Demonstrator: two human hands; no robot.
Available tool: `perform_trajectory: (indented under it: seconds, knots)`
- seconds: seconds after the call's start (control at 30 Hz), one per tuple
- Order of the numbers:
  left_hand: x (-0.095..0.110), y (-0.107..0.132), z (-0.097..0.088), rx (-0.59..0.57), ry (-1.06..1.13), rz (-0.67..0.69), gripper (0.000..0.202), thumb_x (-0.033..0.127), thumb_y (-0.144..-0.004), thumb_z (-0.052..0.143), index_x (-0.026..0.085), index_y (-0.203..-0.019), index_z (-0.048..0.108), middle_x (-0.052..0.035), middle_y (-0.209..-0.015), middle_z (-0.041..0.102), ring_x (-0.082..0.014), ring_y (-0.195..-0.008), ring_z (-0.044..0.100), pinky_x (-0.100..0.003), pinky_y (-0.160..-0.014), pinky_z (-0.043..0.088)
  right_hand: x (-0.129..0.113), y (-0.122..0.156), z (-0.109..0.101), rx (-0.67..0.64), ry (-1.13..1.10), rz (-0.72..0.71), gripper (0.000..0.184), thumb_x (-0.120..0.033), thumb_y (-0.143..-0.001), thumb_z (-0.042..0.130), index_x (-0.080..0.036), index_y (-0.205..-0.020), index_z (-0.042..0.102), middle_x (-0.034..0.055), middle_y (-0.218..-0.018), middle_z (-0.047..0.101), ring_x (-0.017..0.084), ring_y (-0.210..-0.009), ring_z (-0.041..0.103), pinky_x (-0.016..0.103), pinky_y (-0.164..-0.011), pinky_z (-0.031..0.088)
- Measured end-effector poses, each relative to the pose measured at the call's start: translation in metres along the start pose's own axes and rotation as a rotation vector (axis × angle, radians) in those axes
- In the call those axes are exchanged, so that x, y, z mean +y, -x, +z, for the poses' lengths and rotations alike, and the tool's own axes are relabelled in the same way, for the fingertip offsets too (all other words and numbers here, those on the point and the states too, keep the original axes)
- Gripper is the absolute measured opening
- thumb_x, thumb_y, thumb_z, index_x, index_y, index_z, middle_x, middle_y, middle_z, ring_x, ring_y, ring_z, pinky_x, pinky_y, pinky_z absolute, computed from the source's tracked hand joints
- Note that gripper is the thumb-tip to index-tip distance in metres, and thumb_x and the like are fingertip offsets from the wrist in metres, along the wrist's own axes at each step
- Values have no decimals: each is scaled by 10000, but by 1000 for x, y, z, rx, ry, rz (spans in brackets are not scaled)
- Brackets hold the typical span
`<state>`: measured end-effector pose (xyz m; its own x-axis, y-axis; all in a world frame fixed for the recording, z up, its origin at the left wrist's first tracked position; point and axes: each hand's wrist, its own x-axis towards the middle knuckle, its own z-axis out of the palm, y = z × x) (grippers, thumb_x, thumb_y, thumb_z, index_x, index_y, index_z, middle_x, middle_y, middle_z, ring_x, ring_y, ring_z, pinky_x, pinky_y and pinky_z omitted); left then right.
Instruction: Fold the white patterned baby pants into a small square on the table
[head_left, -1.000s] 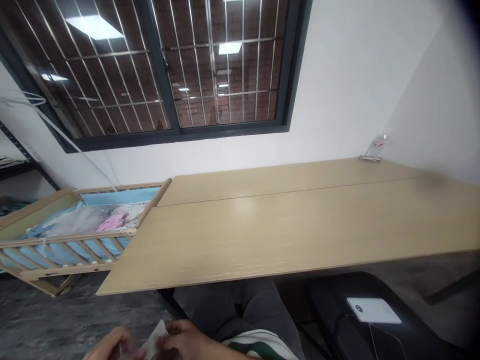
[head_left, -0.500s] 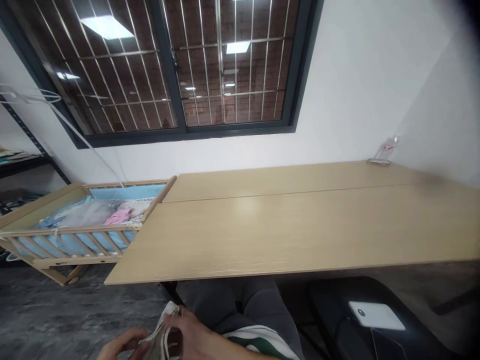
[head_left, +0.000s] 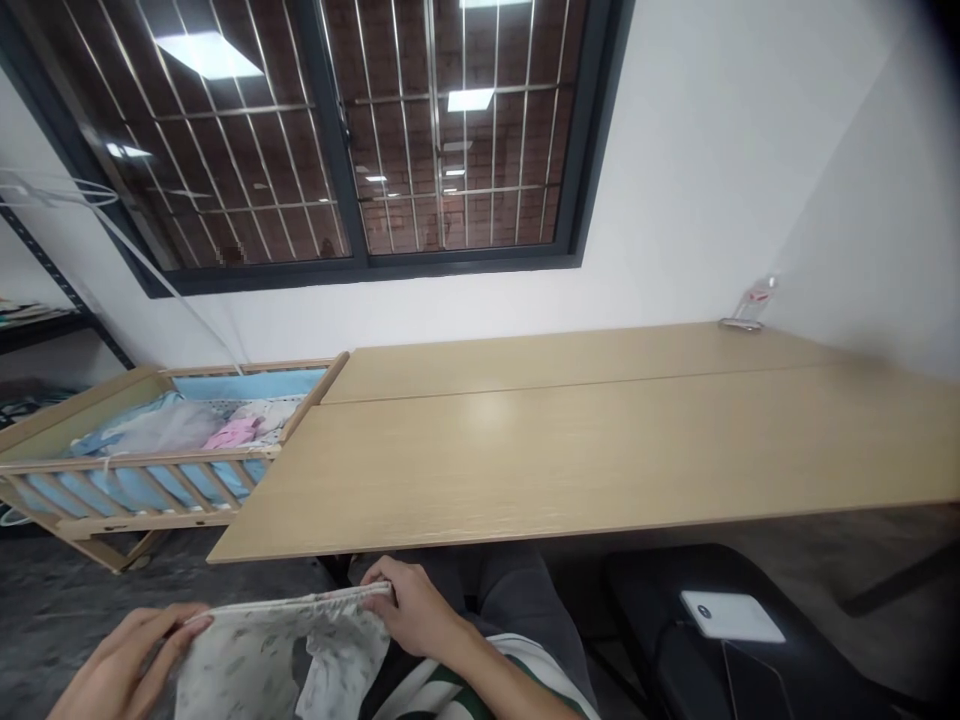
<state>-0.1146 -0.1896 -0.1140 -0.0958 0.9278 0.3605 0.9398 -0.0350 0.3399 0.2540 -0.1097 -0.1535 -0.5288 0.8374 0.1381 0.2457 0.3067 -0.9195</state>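
Note:
A pair of small white pants (head_left: 247, 655) with a faint print and a gathered elastic waistband is stretched between my two hands, low in the view. My left hand (head_left: 131, 650) pinches one end of the waistband between thumb and fingers. At the other end, my right hand (head_left: 416, 610) grips the band, thumb towards me. The pants hang down in front of my lap, just short of the table's near edge, and their lower part runs out of the frame.
A light wooden table (head_left: 525, 450) spans the view ahead. To its left stands a wooden crib (head_left: 150, 465) with blue lining and cloths inside. A plastic bottle (head_left: 757, 300) is at the far right corner. On a black chair (head_left: 652, 600) lies a white phone (head_left: 733, 616).
The pants were bunched between my hands, close together. Now my hands are farther apart, the left moved left and both raised, with the waistband pulled out straight.

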Motion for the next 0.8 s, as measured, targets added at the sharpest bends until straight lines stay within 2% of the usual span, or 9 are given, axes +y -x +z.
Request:
perform_trajectory:
  seconds: [0.1,0.2,0.27,0.4,0.5,0.57,0.63,0.73,0.8]
  knots:
    - [10,-12,-10,-34,67,63,409,686,-912,428,414,-1021,714,3,-1065,760,-310,-1026,703,-447,-845,611,-18,1,-14,35,25,-192,247,-214,-981,485,-242,-1123,686,61,-1086,690,203,-1026,629,320,-907,468]
    - [22,-30,-24,32,57,155,374,638,-913,454,392,-1029,711,-28,-1074,749,-325,-1033,686,-470,-898,578,-35,1,-36,111,80,-321,297,-242,-1027,426,-227,-1192,673,90,-1110,687,210,-1063,628,350,-942,487]
    - [36,-44,-35,89,38,231,347,627,-908,476,391,-1029,699,-21,-1041,746,-316,-1005,684,-458,-880,568,-49,0,-58,208,135,-372,279,-276,-1030,459,-228,-1218,660,91,-1107,692,213,-1059,631,361,-941,496]
    - [87,-83,-55,167,16,315,378,628,-922,471,342,-1056,678,-4,-978,733,-280,-933,678,-384,-805,549,-79,-3,-113,468,259,-442,214,-343,-971,609,-232,-1137,685,84,-1019,695,218,-971,635,357,-877,519]
    - [135,-124,-53,205,25,308,417,611,-948,437,288,-1074,668,-27,-1028,730,-264,-935,670,-350,-817,525,-92,-12,-155,570,314,-454,190,-354,-960,619,-232,-1082,698,71,-961,699,206,-877,634,345,-830,526]
    - [165,-157,-39,148,29,328,414,582,-965,412,260,-1036,663,-49,-1010,724,-263,-929,663,-348,-831,508,-90,-22,-180,595,333,-420,200,-353,-971,588,-228,-1089,691,64,-970,707,197,-846,637,335,-818,521]
    - [189,-189,-13,73,37,350,391,520,-984,387,235,-1023,652,-76,-1031,699,-267,-994,644,-354,-875,492,-78,-36,-203,606,361,-368,207,-342,-979,554,-227,-1099,678,61,-996,708,197,-853,637,333,-825,512]
    - [218,-227,39,-101,-44,269,342,400,-1006,353,220,-1004,644,-109,-1080,669,-268,-1074,617,-352,-906,467,-44,-60,-232,636,445,-259,188,-289,-965,534,-217,-1073,671,74,-1058,673,206,-898,623,341,-851,497]
    - [231,-241,78,-166,-71,228,315,341,-1002,367,199,-1009,648,-130,-1069,672,-272,-1057,624,-347,-883,462,-14,-77,-244,661,524,-105,181,-222,-936,537,-197,-1053,673,89,-1115,626,200,-927,613,330,-865,486]
